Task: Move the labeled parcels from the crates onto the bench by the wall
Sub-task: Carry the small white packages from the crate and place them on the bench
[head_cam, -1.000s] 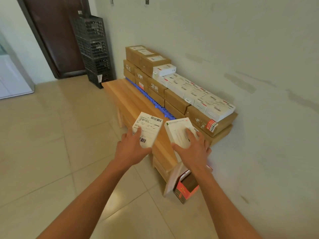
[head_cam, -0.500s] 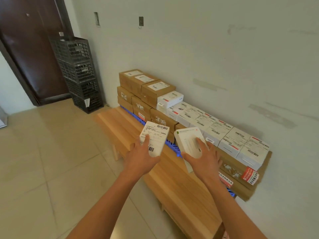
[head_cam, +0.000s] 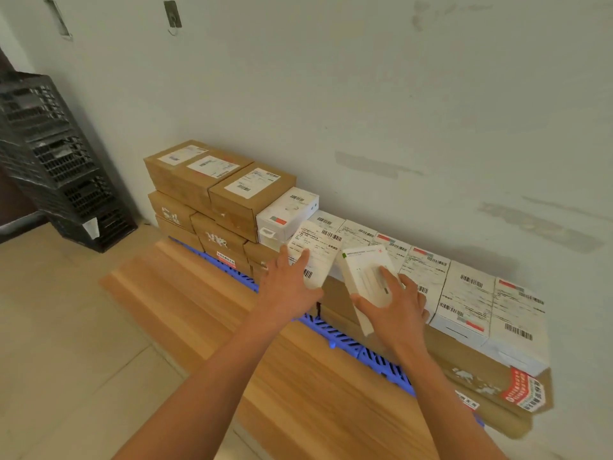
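Observation:
My left hand (head_cam: 287,290) holds a white labeled parcel (head_cam: 316,252) with barcodes, thumb on top, over the front of the parcel stack. My right hand (head_cam: 396,308) grips a second white parcel (head_cam: 366,275), tilted, fingers across its top face. Both parcels hang just above the row of white labeled parcels (head_cam: 464,297) lying on brown cartons along the wall. The wooden bench (head_cam: 185,300) runs below my arms, with a blue plastic pallet (head_cam: 368,353) under the cartons.
Taller brown cartons (head_cam: 212,184) with labels stand at the stack's left end, with a small white box (head_cam: 287,210) beside them. Black plastic crates (head_cam: 53,154) are stacked at the left by a dark door. Pale floor tiles (head_cam: 59,343) lie left of the bench.
I have come closer to the bench, and both hands have carried their parcels forward, from over the bench's front to right above the row of white parcels.

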Demonstrator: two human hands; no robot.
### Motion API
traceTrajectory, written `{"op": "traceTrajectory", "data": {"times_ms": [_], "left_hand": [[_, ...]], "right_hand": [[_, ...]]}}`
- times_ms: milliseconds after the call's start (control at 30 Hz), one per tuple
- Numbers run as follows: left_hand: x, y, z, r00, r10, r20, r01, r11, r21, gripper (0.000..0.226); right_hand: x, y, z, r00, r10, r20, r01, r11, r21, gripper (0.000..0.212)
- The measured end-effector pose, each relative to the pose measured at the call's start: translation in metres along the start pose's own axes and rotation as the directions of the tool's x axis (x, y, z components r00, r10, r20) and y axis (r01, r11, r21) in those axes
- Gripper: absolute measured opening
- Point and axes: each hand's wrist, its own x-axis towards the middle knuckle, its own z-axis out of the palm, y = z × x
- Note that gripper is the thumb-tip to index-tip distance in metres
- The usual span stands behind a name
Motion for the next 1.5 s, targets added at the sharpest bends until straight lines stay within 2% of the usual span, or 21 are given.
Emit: {"op": "traceTrajectory", "data": {"times_ms": [167, 300, 533, 700, 967, 1033, 1133, 1233, 1300, 1400, 1500], "left_hand": [[0.073, 0.004, 0.008, 0.997, 0.058, 0.043, -0.06, 0.997, 0.039, 0.092], [0.12, 0.007, 0.015, 0.993, 0.12, 0.02, -0.121, 0.989, 0.086, 0.093], [0.162, -0.003, 0.03, 0.956, 0.292, 0.014, -0.29, 0.939, 0.188, 0.083], [0.178, -0.016, 0.026, 0.905, 0.414, -0.095, -0.367, 0.874, 0.318, 0.067], [0.196, -0.02, 0.025, 0.918, 0.381, -0.113, -0.334, 0.893, 0.301, 0.073], [0.195, -0.021, 0.025, 0.903, 0.413, -0.121, -0.369, 0.886, 0.28, 0.064], [0.191, -0.021, 0.025, 0.871, 0.468, -0.151, -0.445, 0.881, 0.162, 0.045], [0.182, -0.01, 0.02, 0.86, 0.467, -0.204, -0.494, 0.863, -0.106, 0.038], [0.175, 0.001, 0.016, 0.85, 0.487, -0.199, -0.526, 0.803, -0.281, 0.038], [0.166, 0.015, 0.015, 0.851, 0.504, -0.145, -0.499, 0.694, -0.519, 0.045], [0.163, 0.022, 0.016, 0.844, 0.527, -0.095, -0.475, 0.655, -0.588, 0.052]], "right_hand": [[0.037, -0.001, 0.015, 0.997, 0.061, -0.042, -0.062, 0.998, -0.026, 0.083], [0.062, -0.005, 0.025, 0.99, 0.108, -0.086, -0.112, 0.993, -0.044, 0.083], [0.089, -0.021, 0.046, 0.967, 0.193, -0.166, -0.209, 0.975, -0.08, 0.083], [0.099, -0.029, 0.057, 0.958, 0.227, -0.178, -0.243, 0.967, -0.078, 0.083], [0.106, -0.045, 0.066, 0.969, 0.212, -0.126, -0.22, 0.974, -0.052, 0.078], [0.108, -0.048, 0.062, 0.97, 0.21, -0.123, -0.213, 0.977, -0.017, 0.077], [0.111, -0.052, 0.055, 0.973, 0.207, -0.104, -0.197, 0.975, 0.098, 0.076], [0.114, -0.063, 0.045, 0.977, 0.198, -0.076, -0.168, 0.942, 0.291, 0.065], [0.114, -0.072, 0.039, 0.984, 0.173, -0.046, -0.141, 0.906, 0.399, 0.054], [0.115, -0.074, 0.037, 0.992, 0.116, -0.047, -0.084, 0.896, 0.435, 0.025], [0.116, -0.073, 0.039, 0.99, 0.12, -0.075, -0.075, 0.892, 0.446, 0.024]]}}
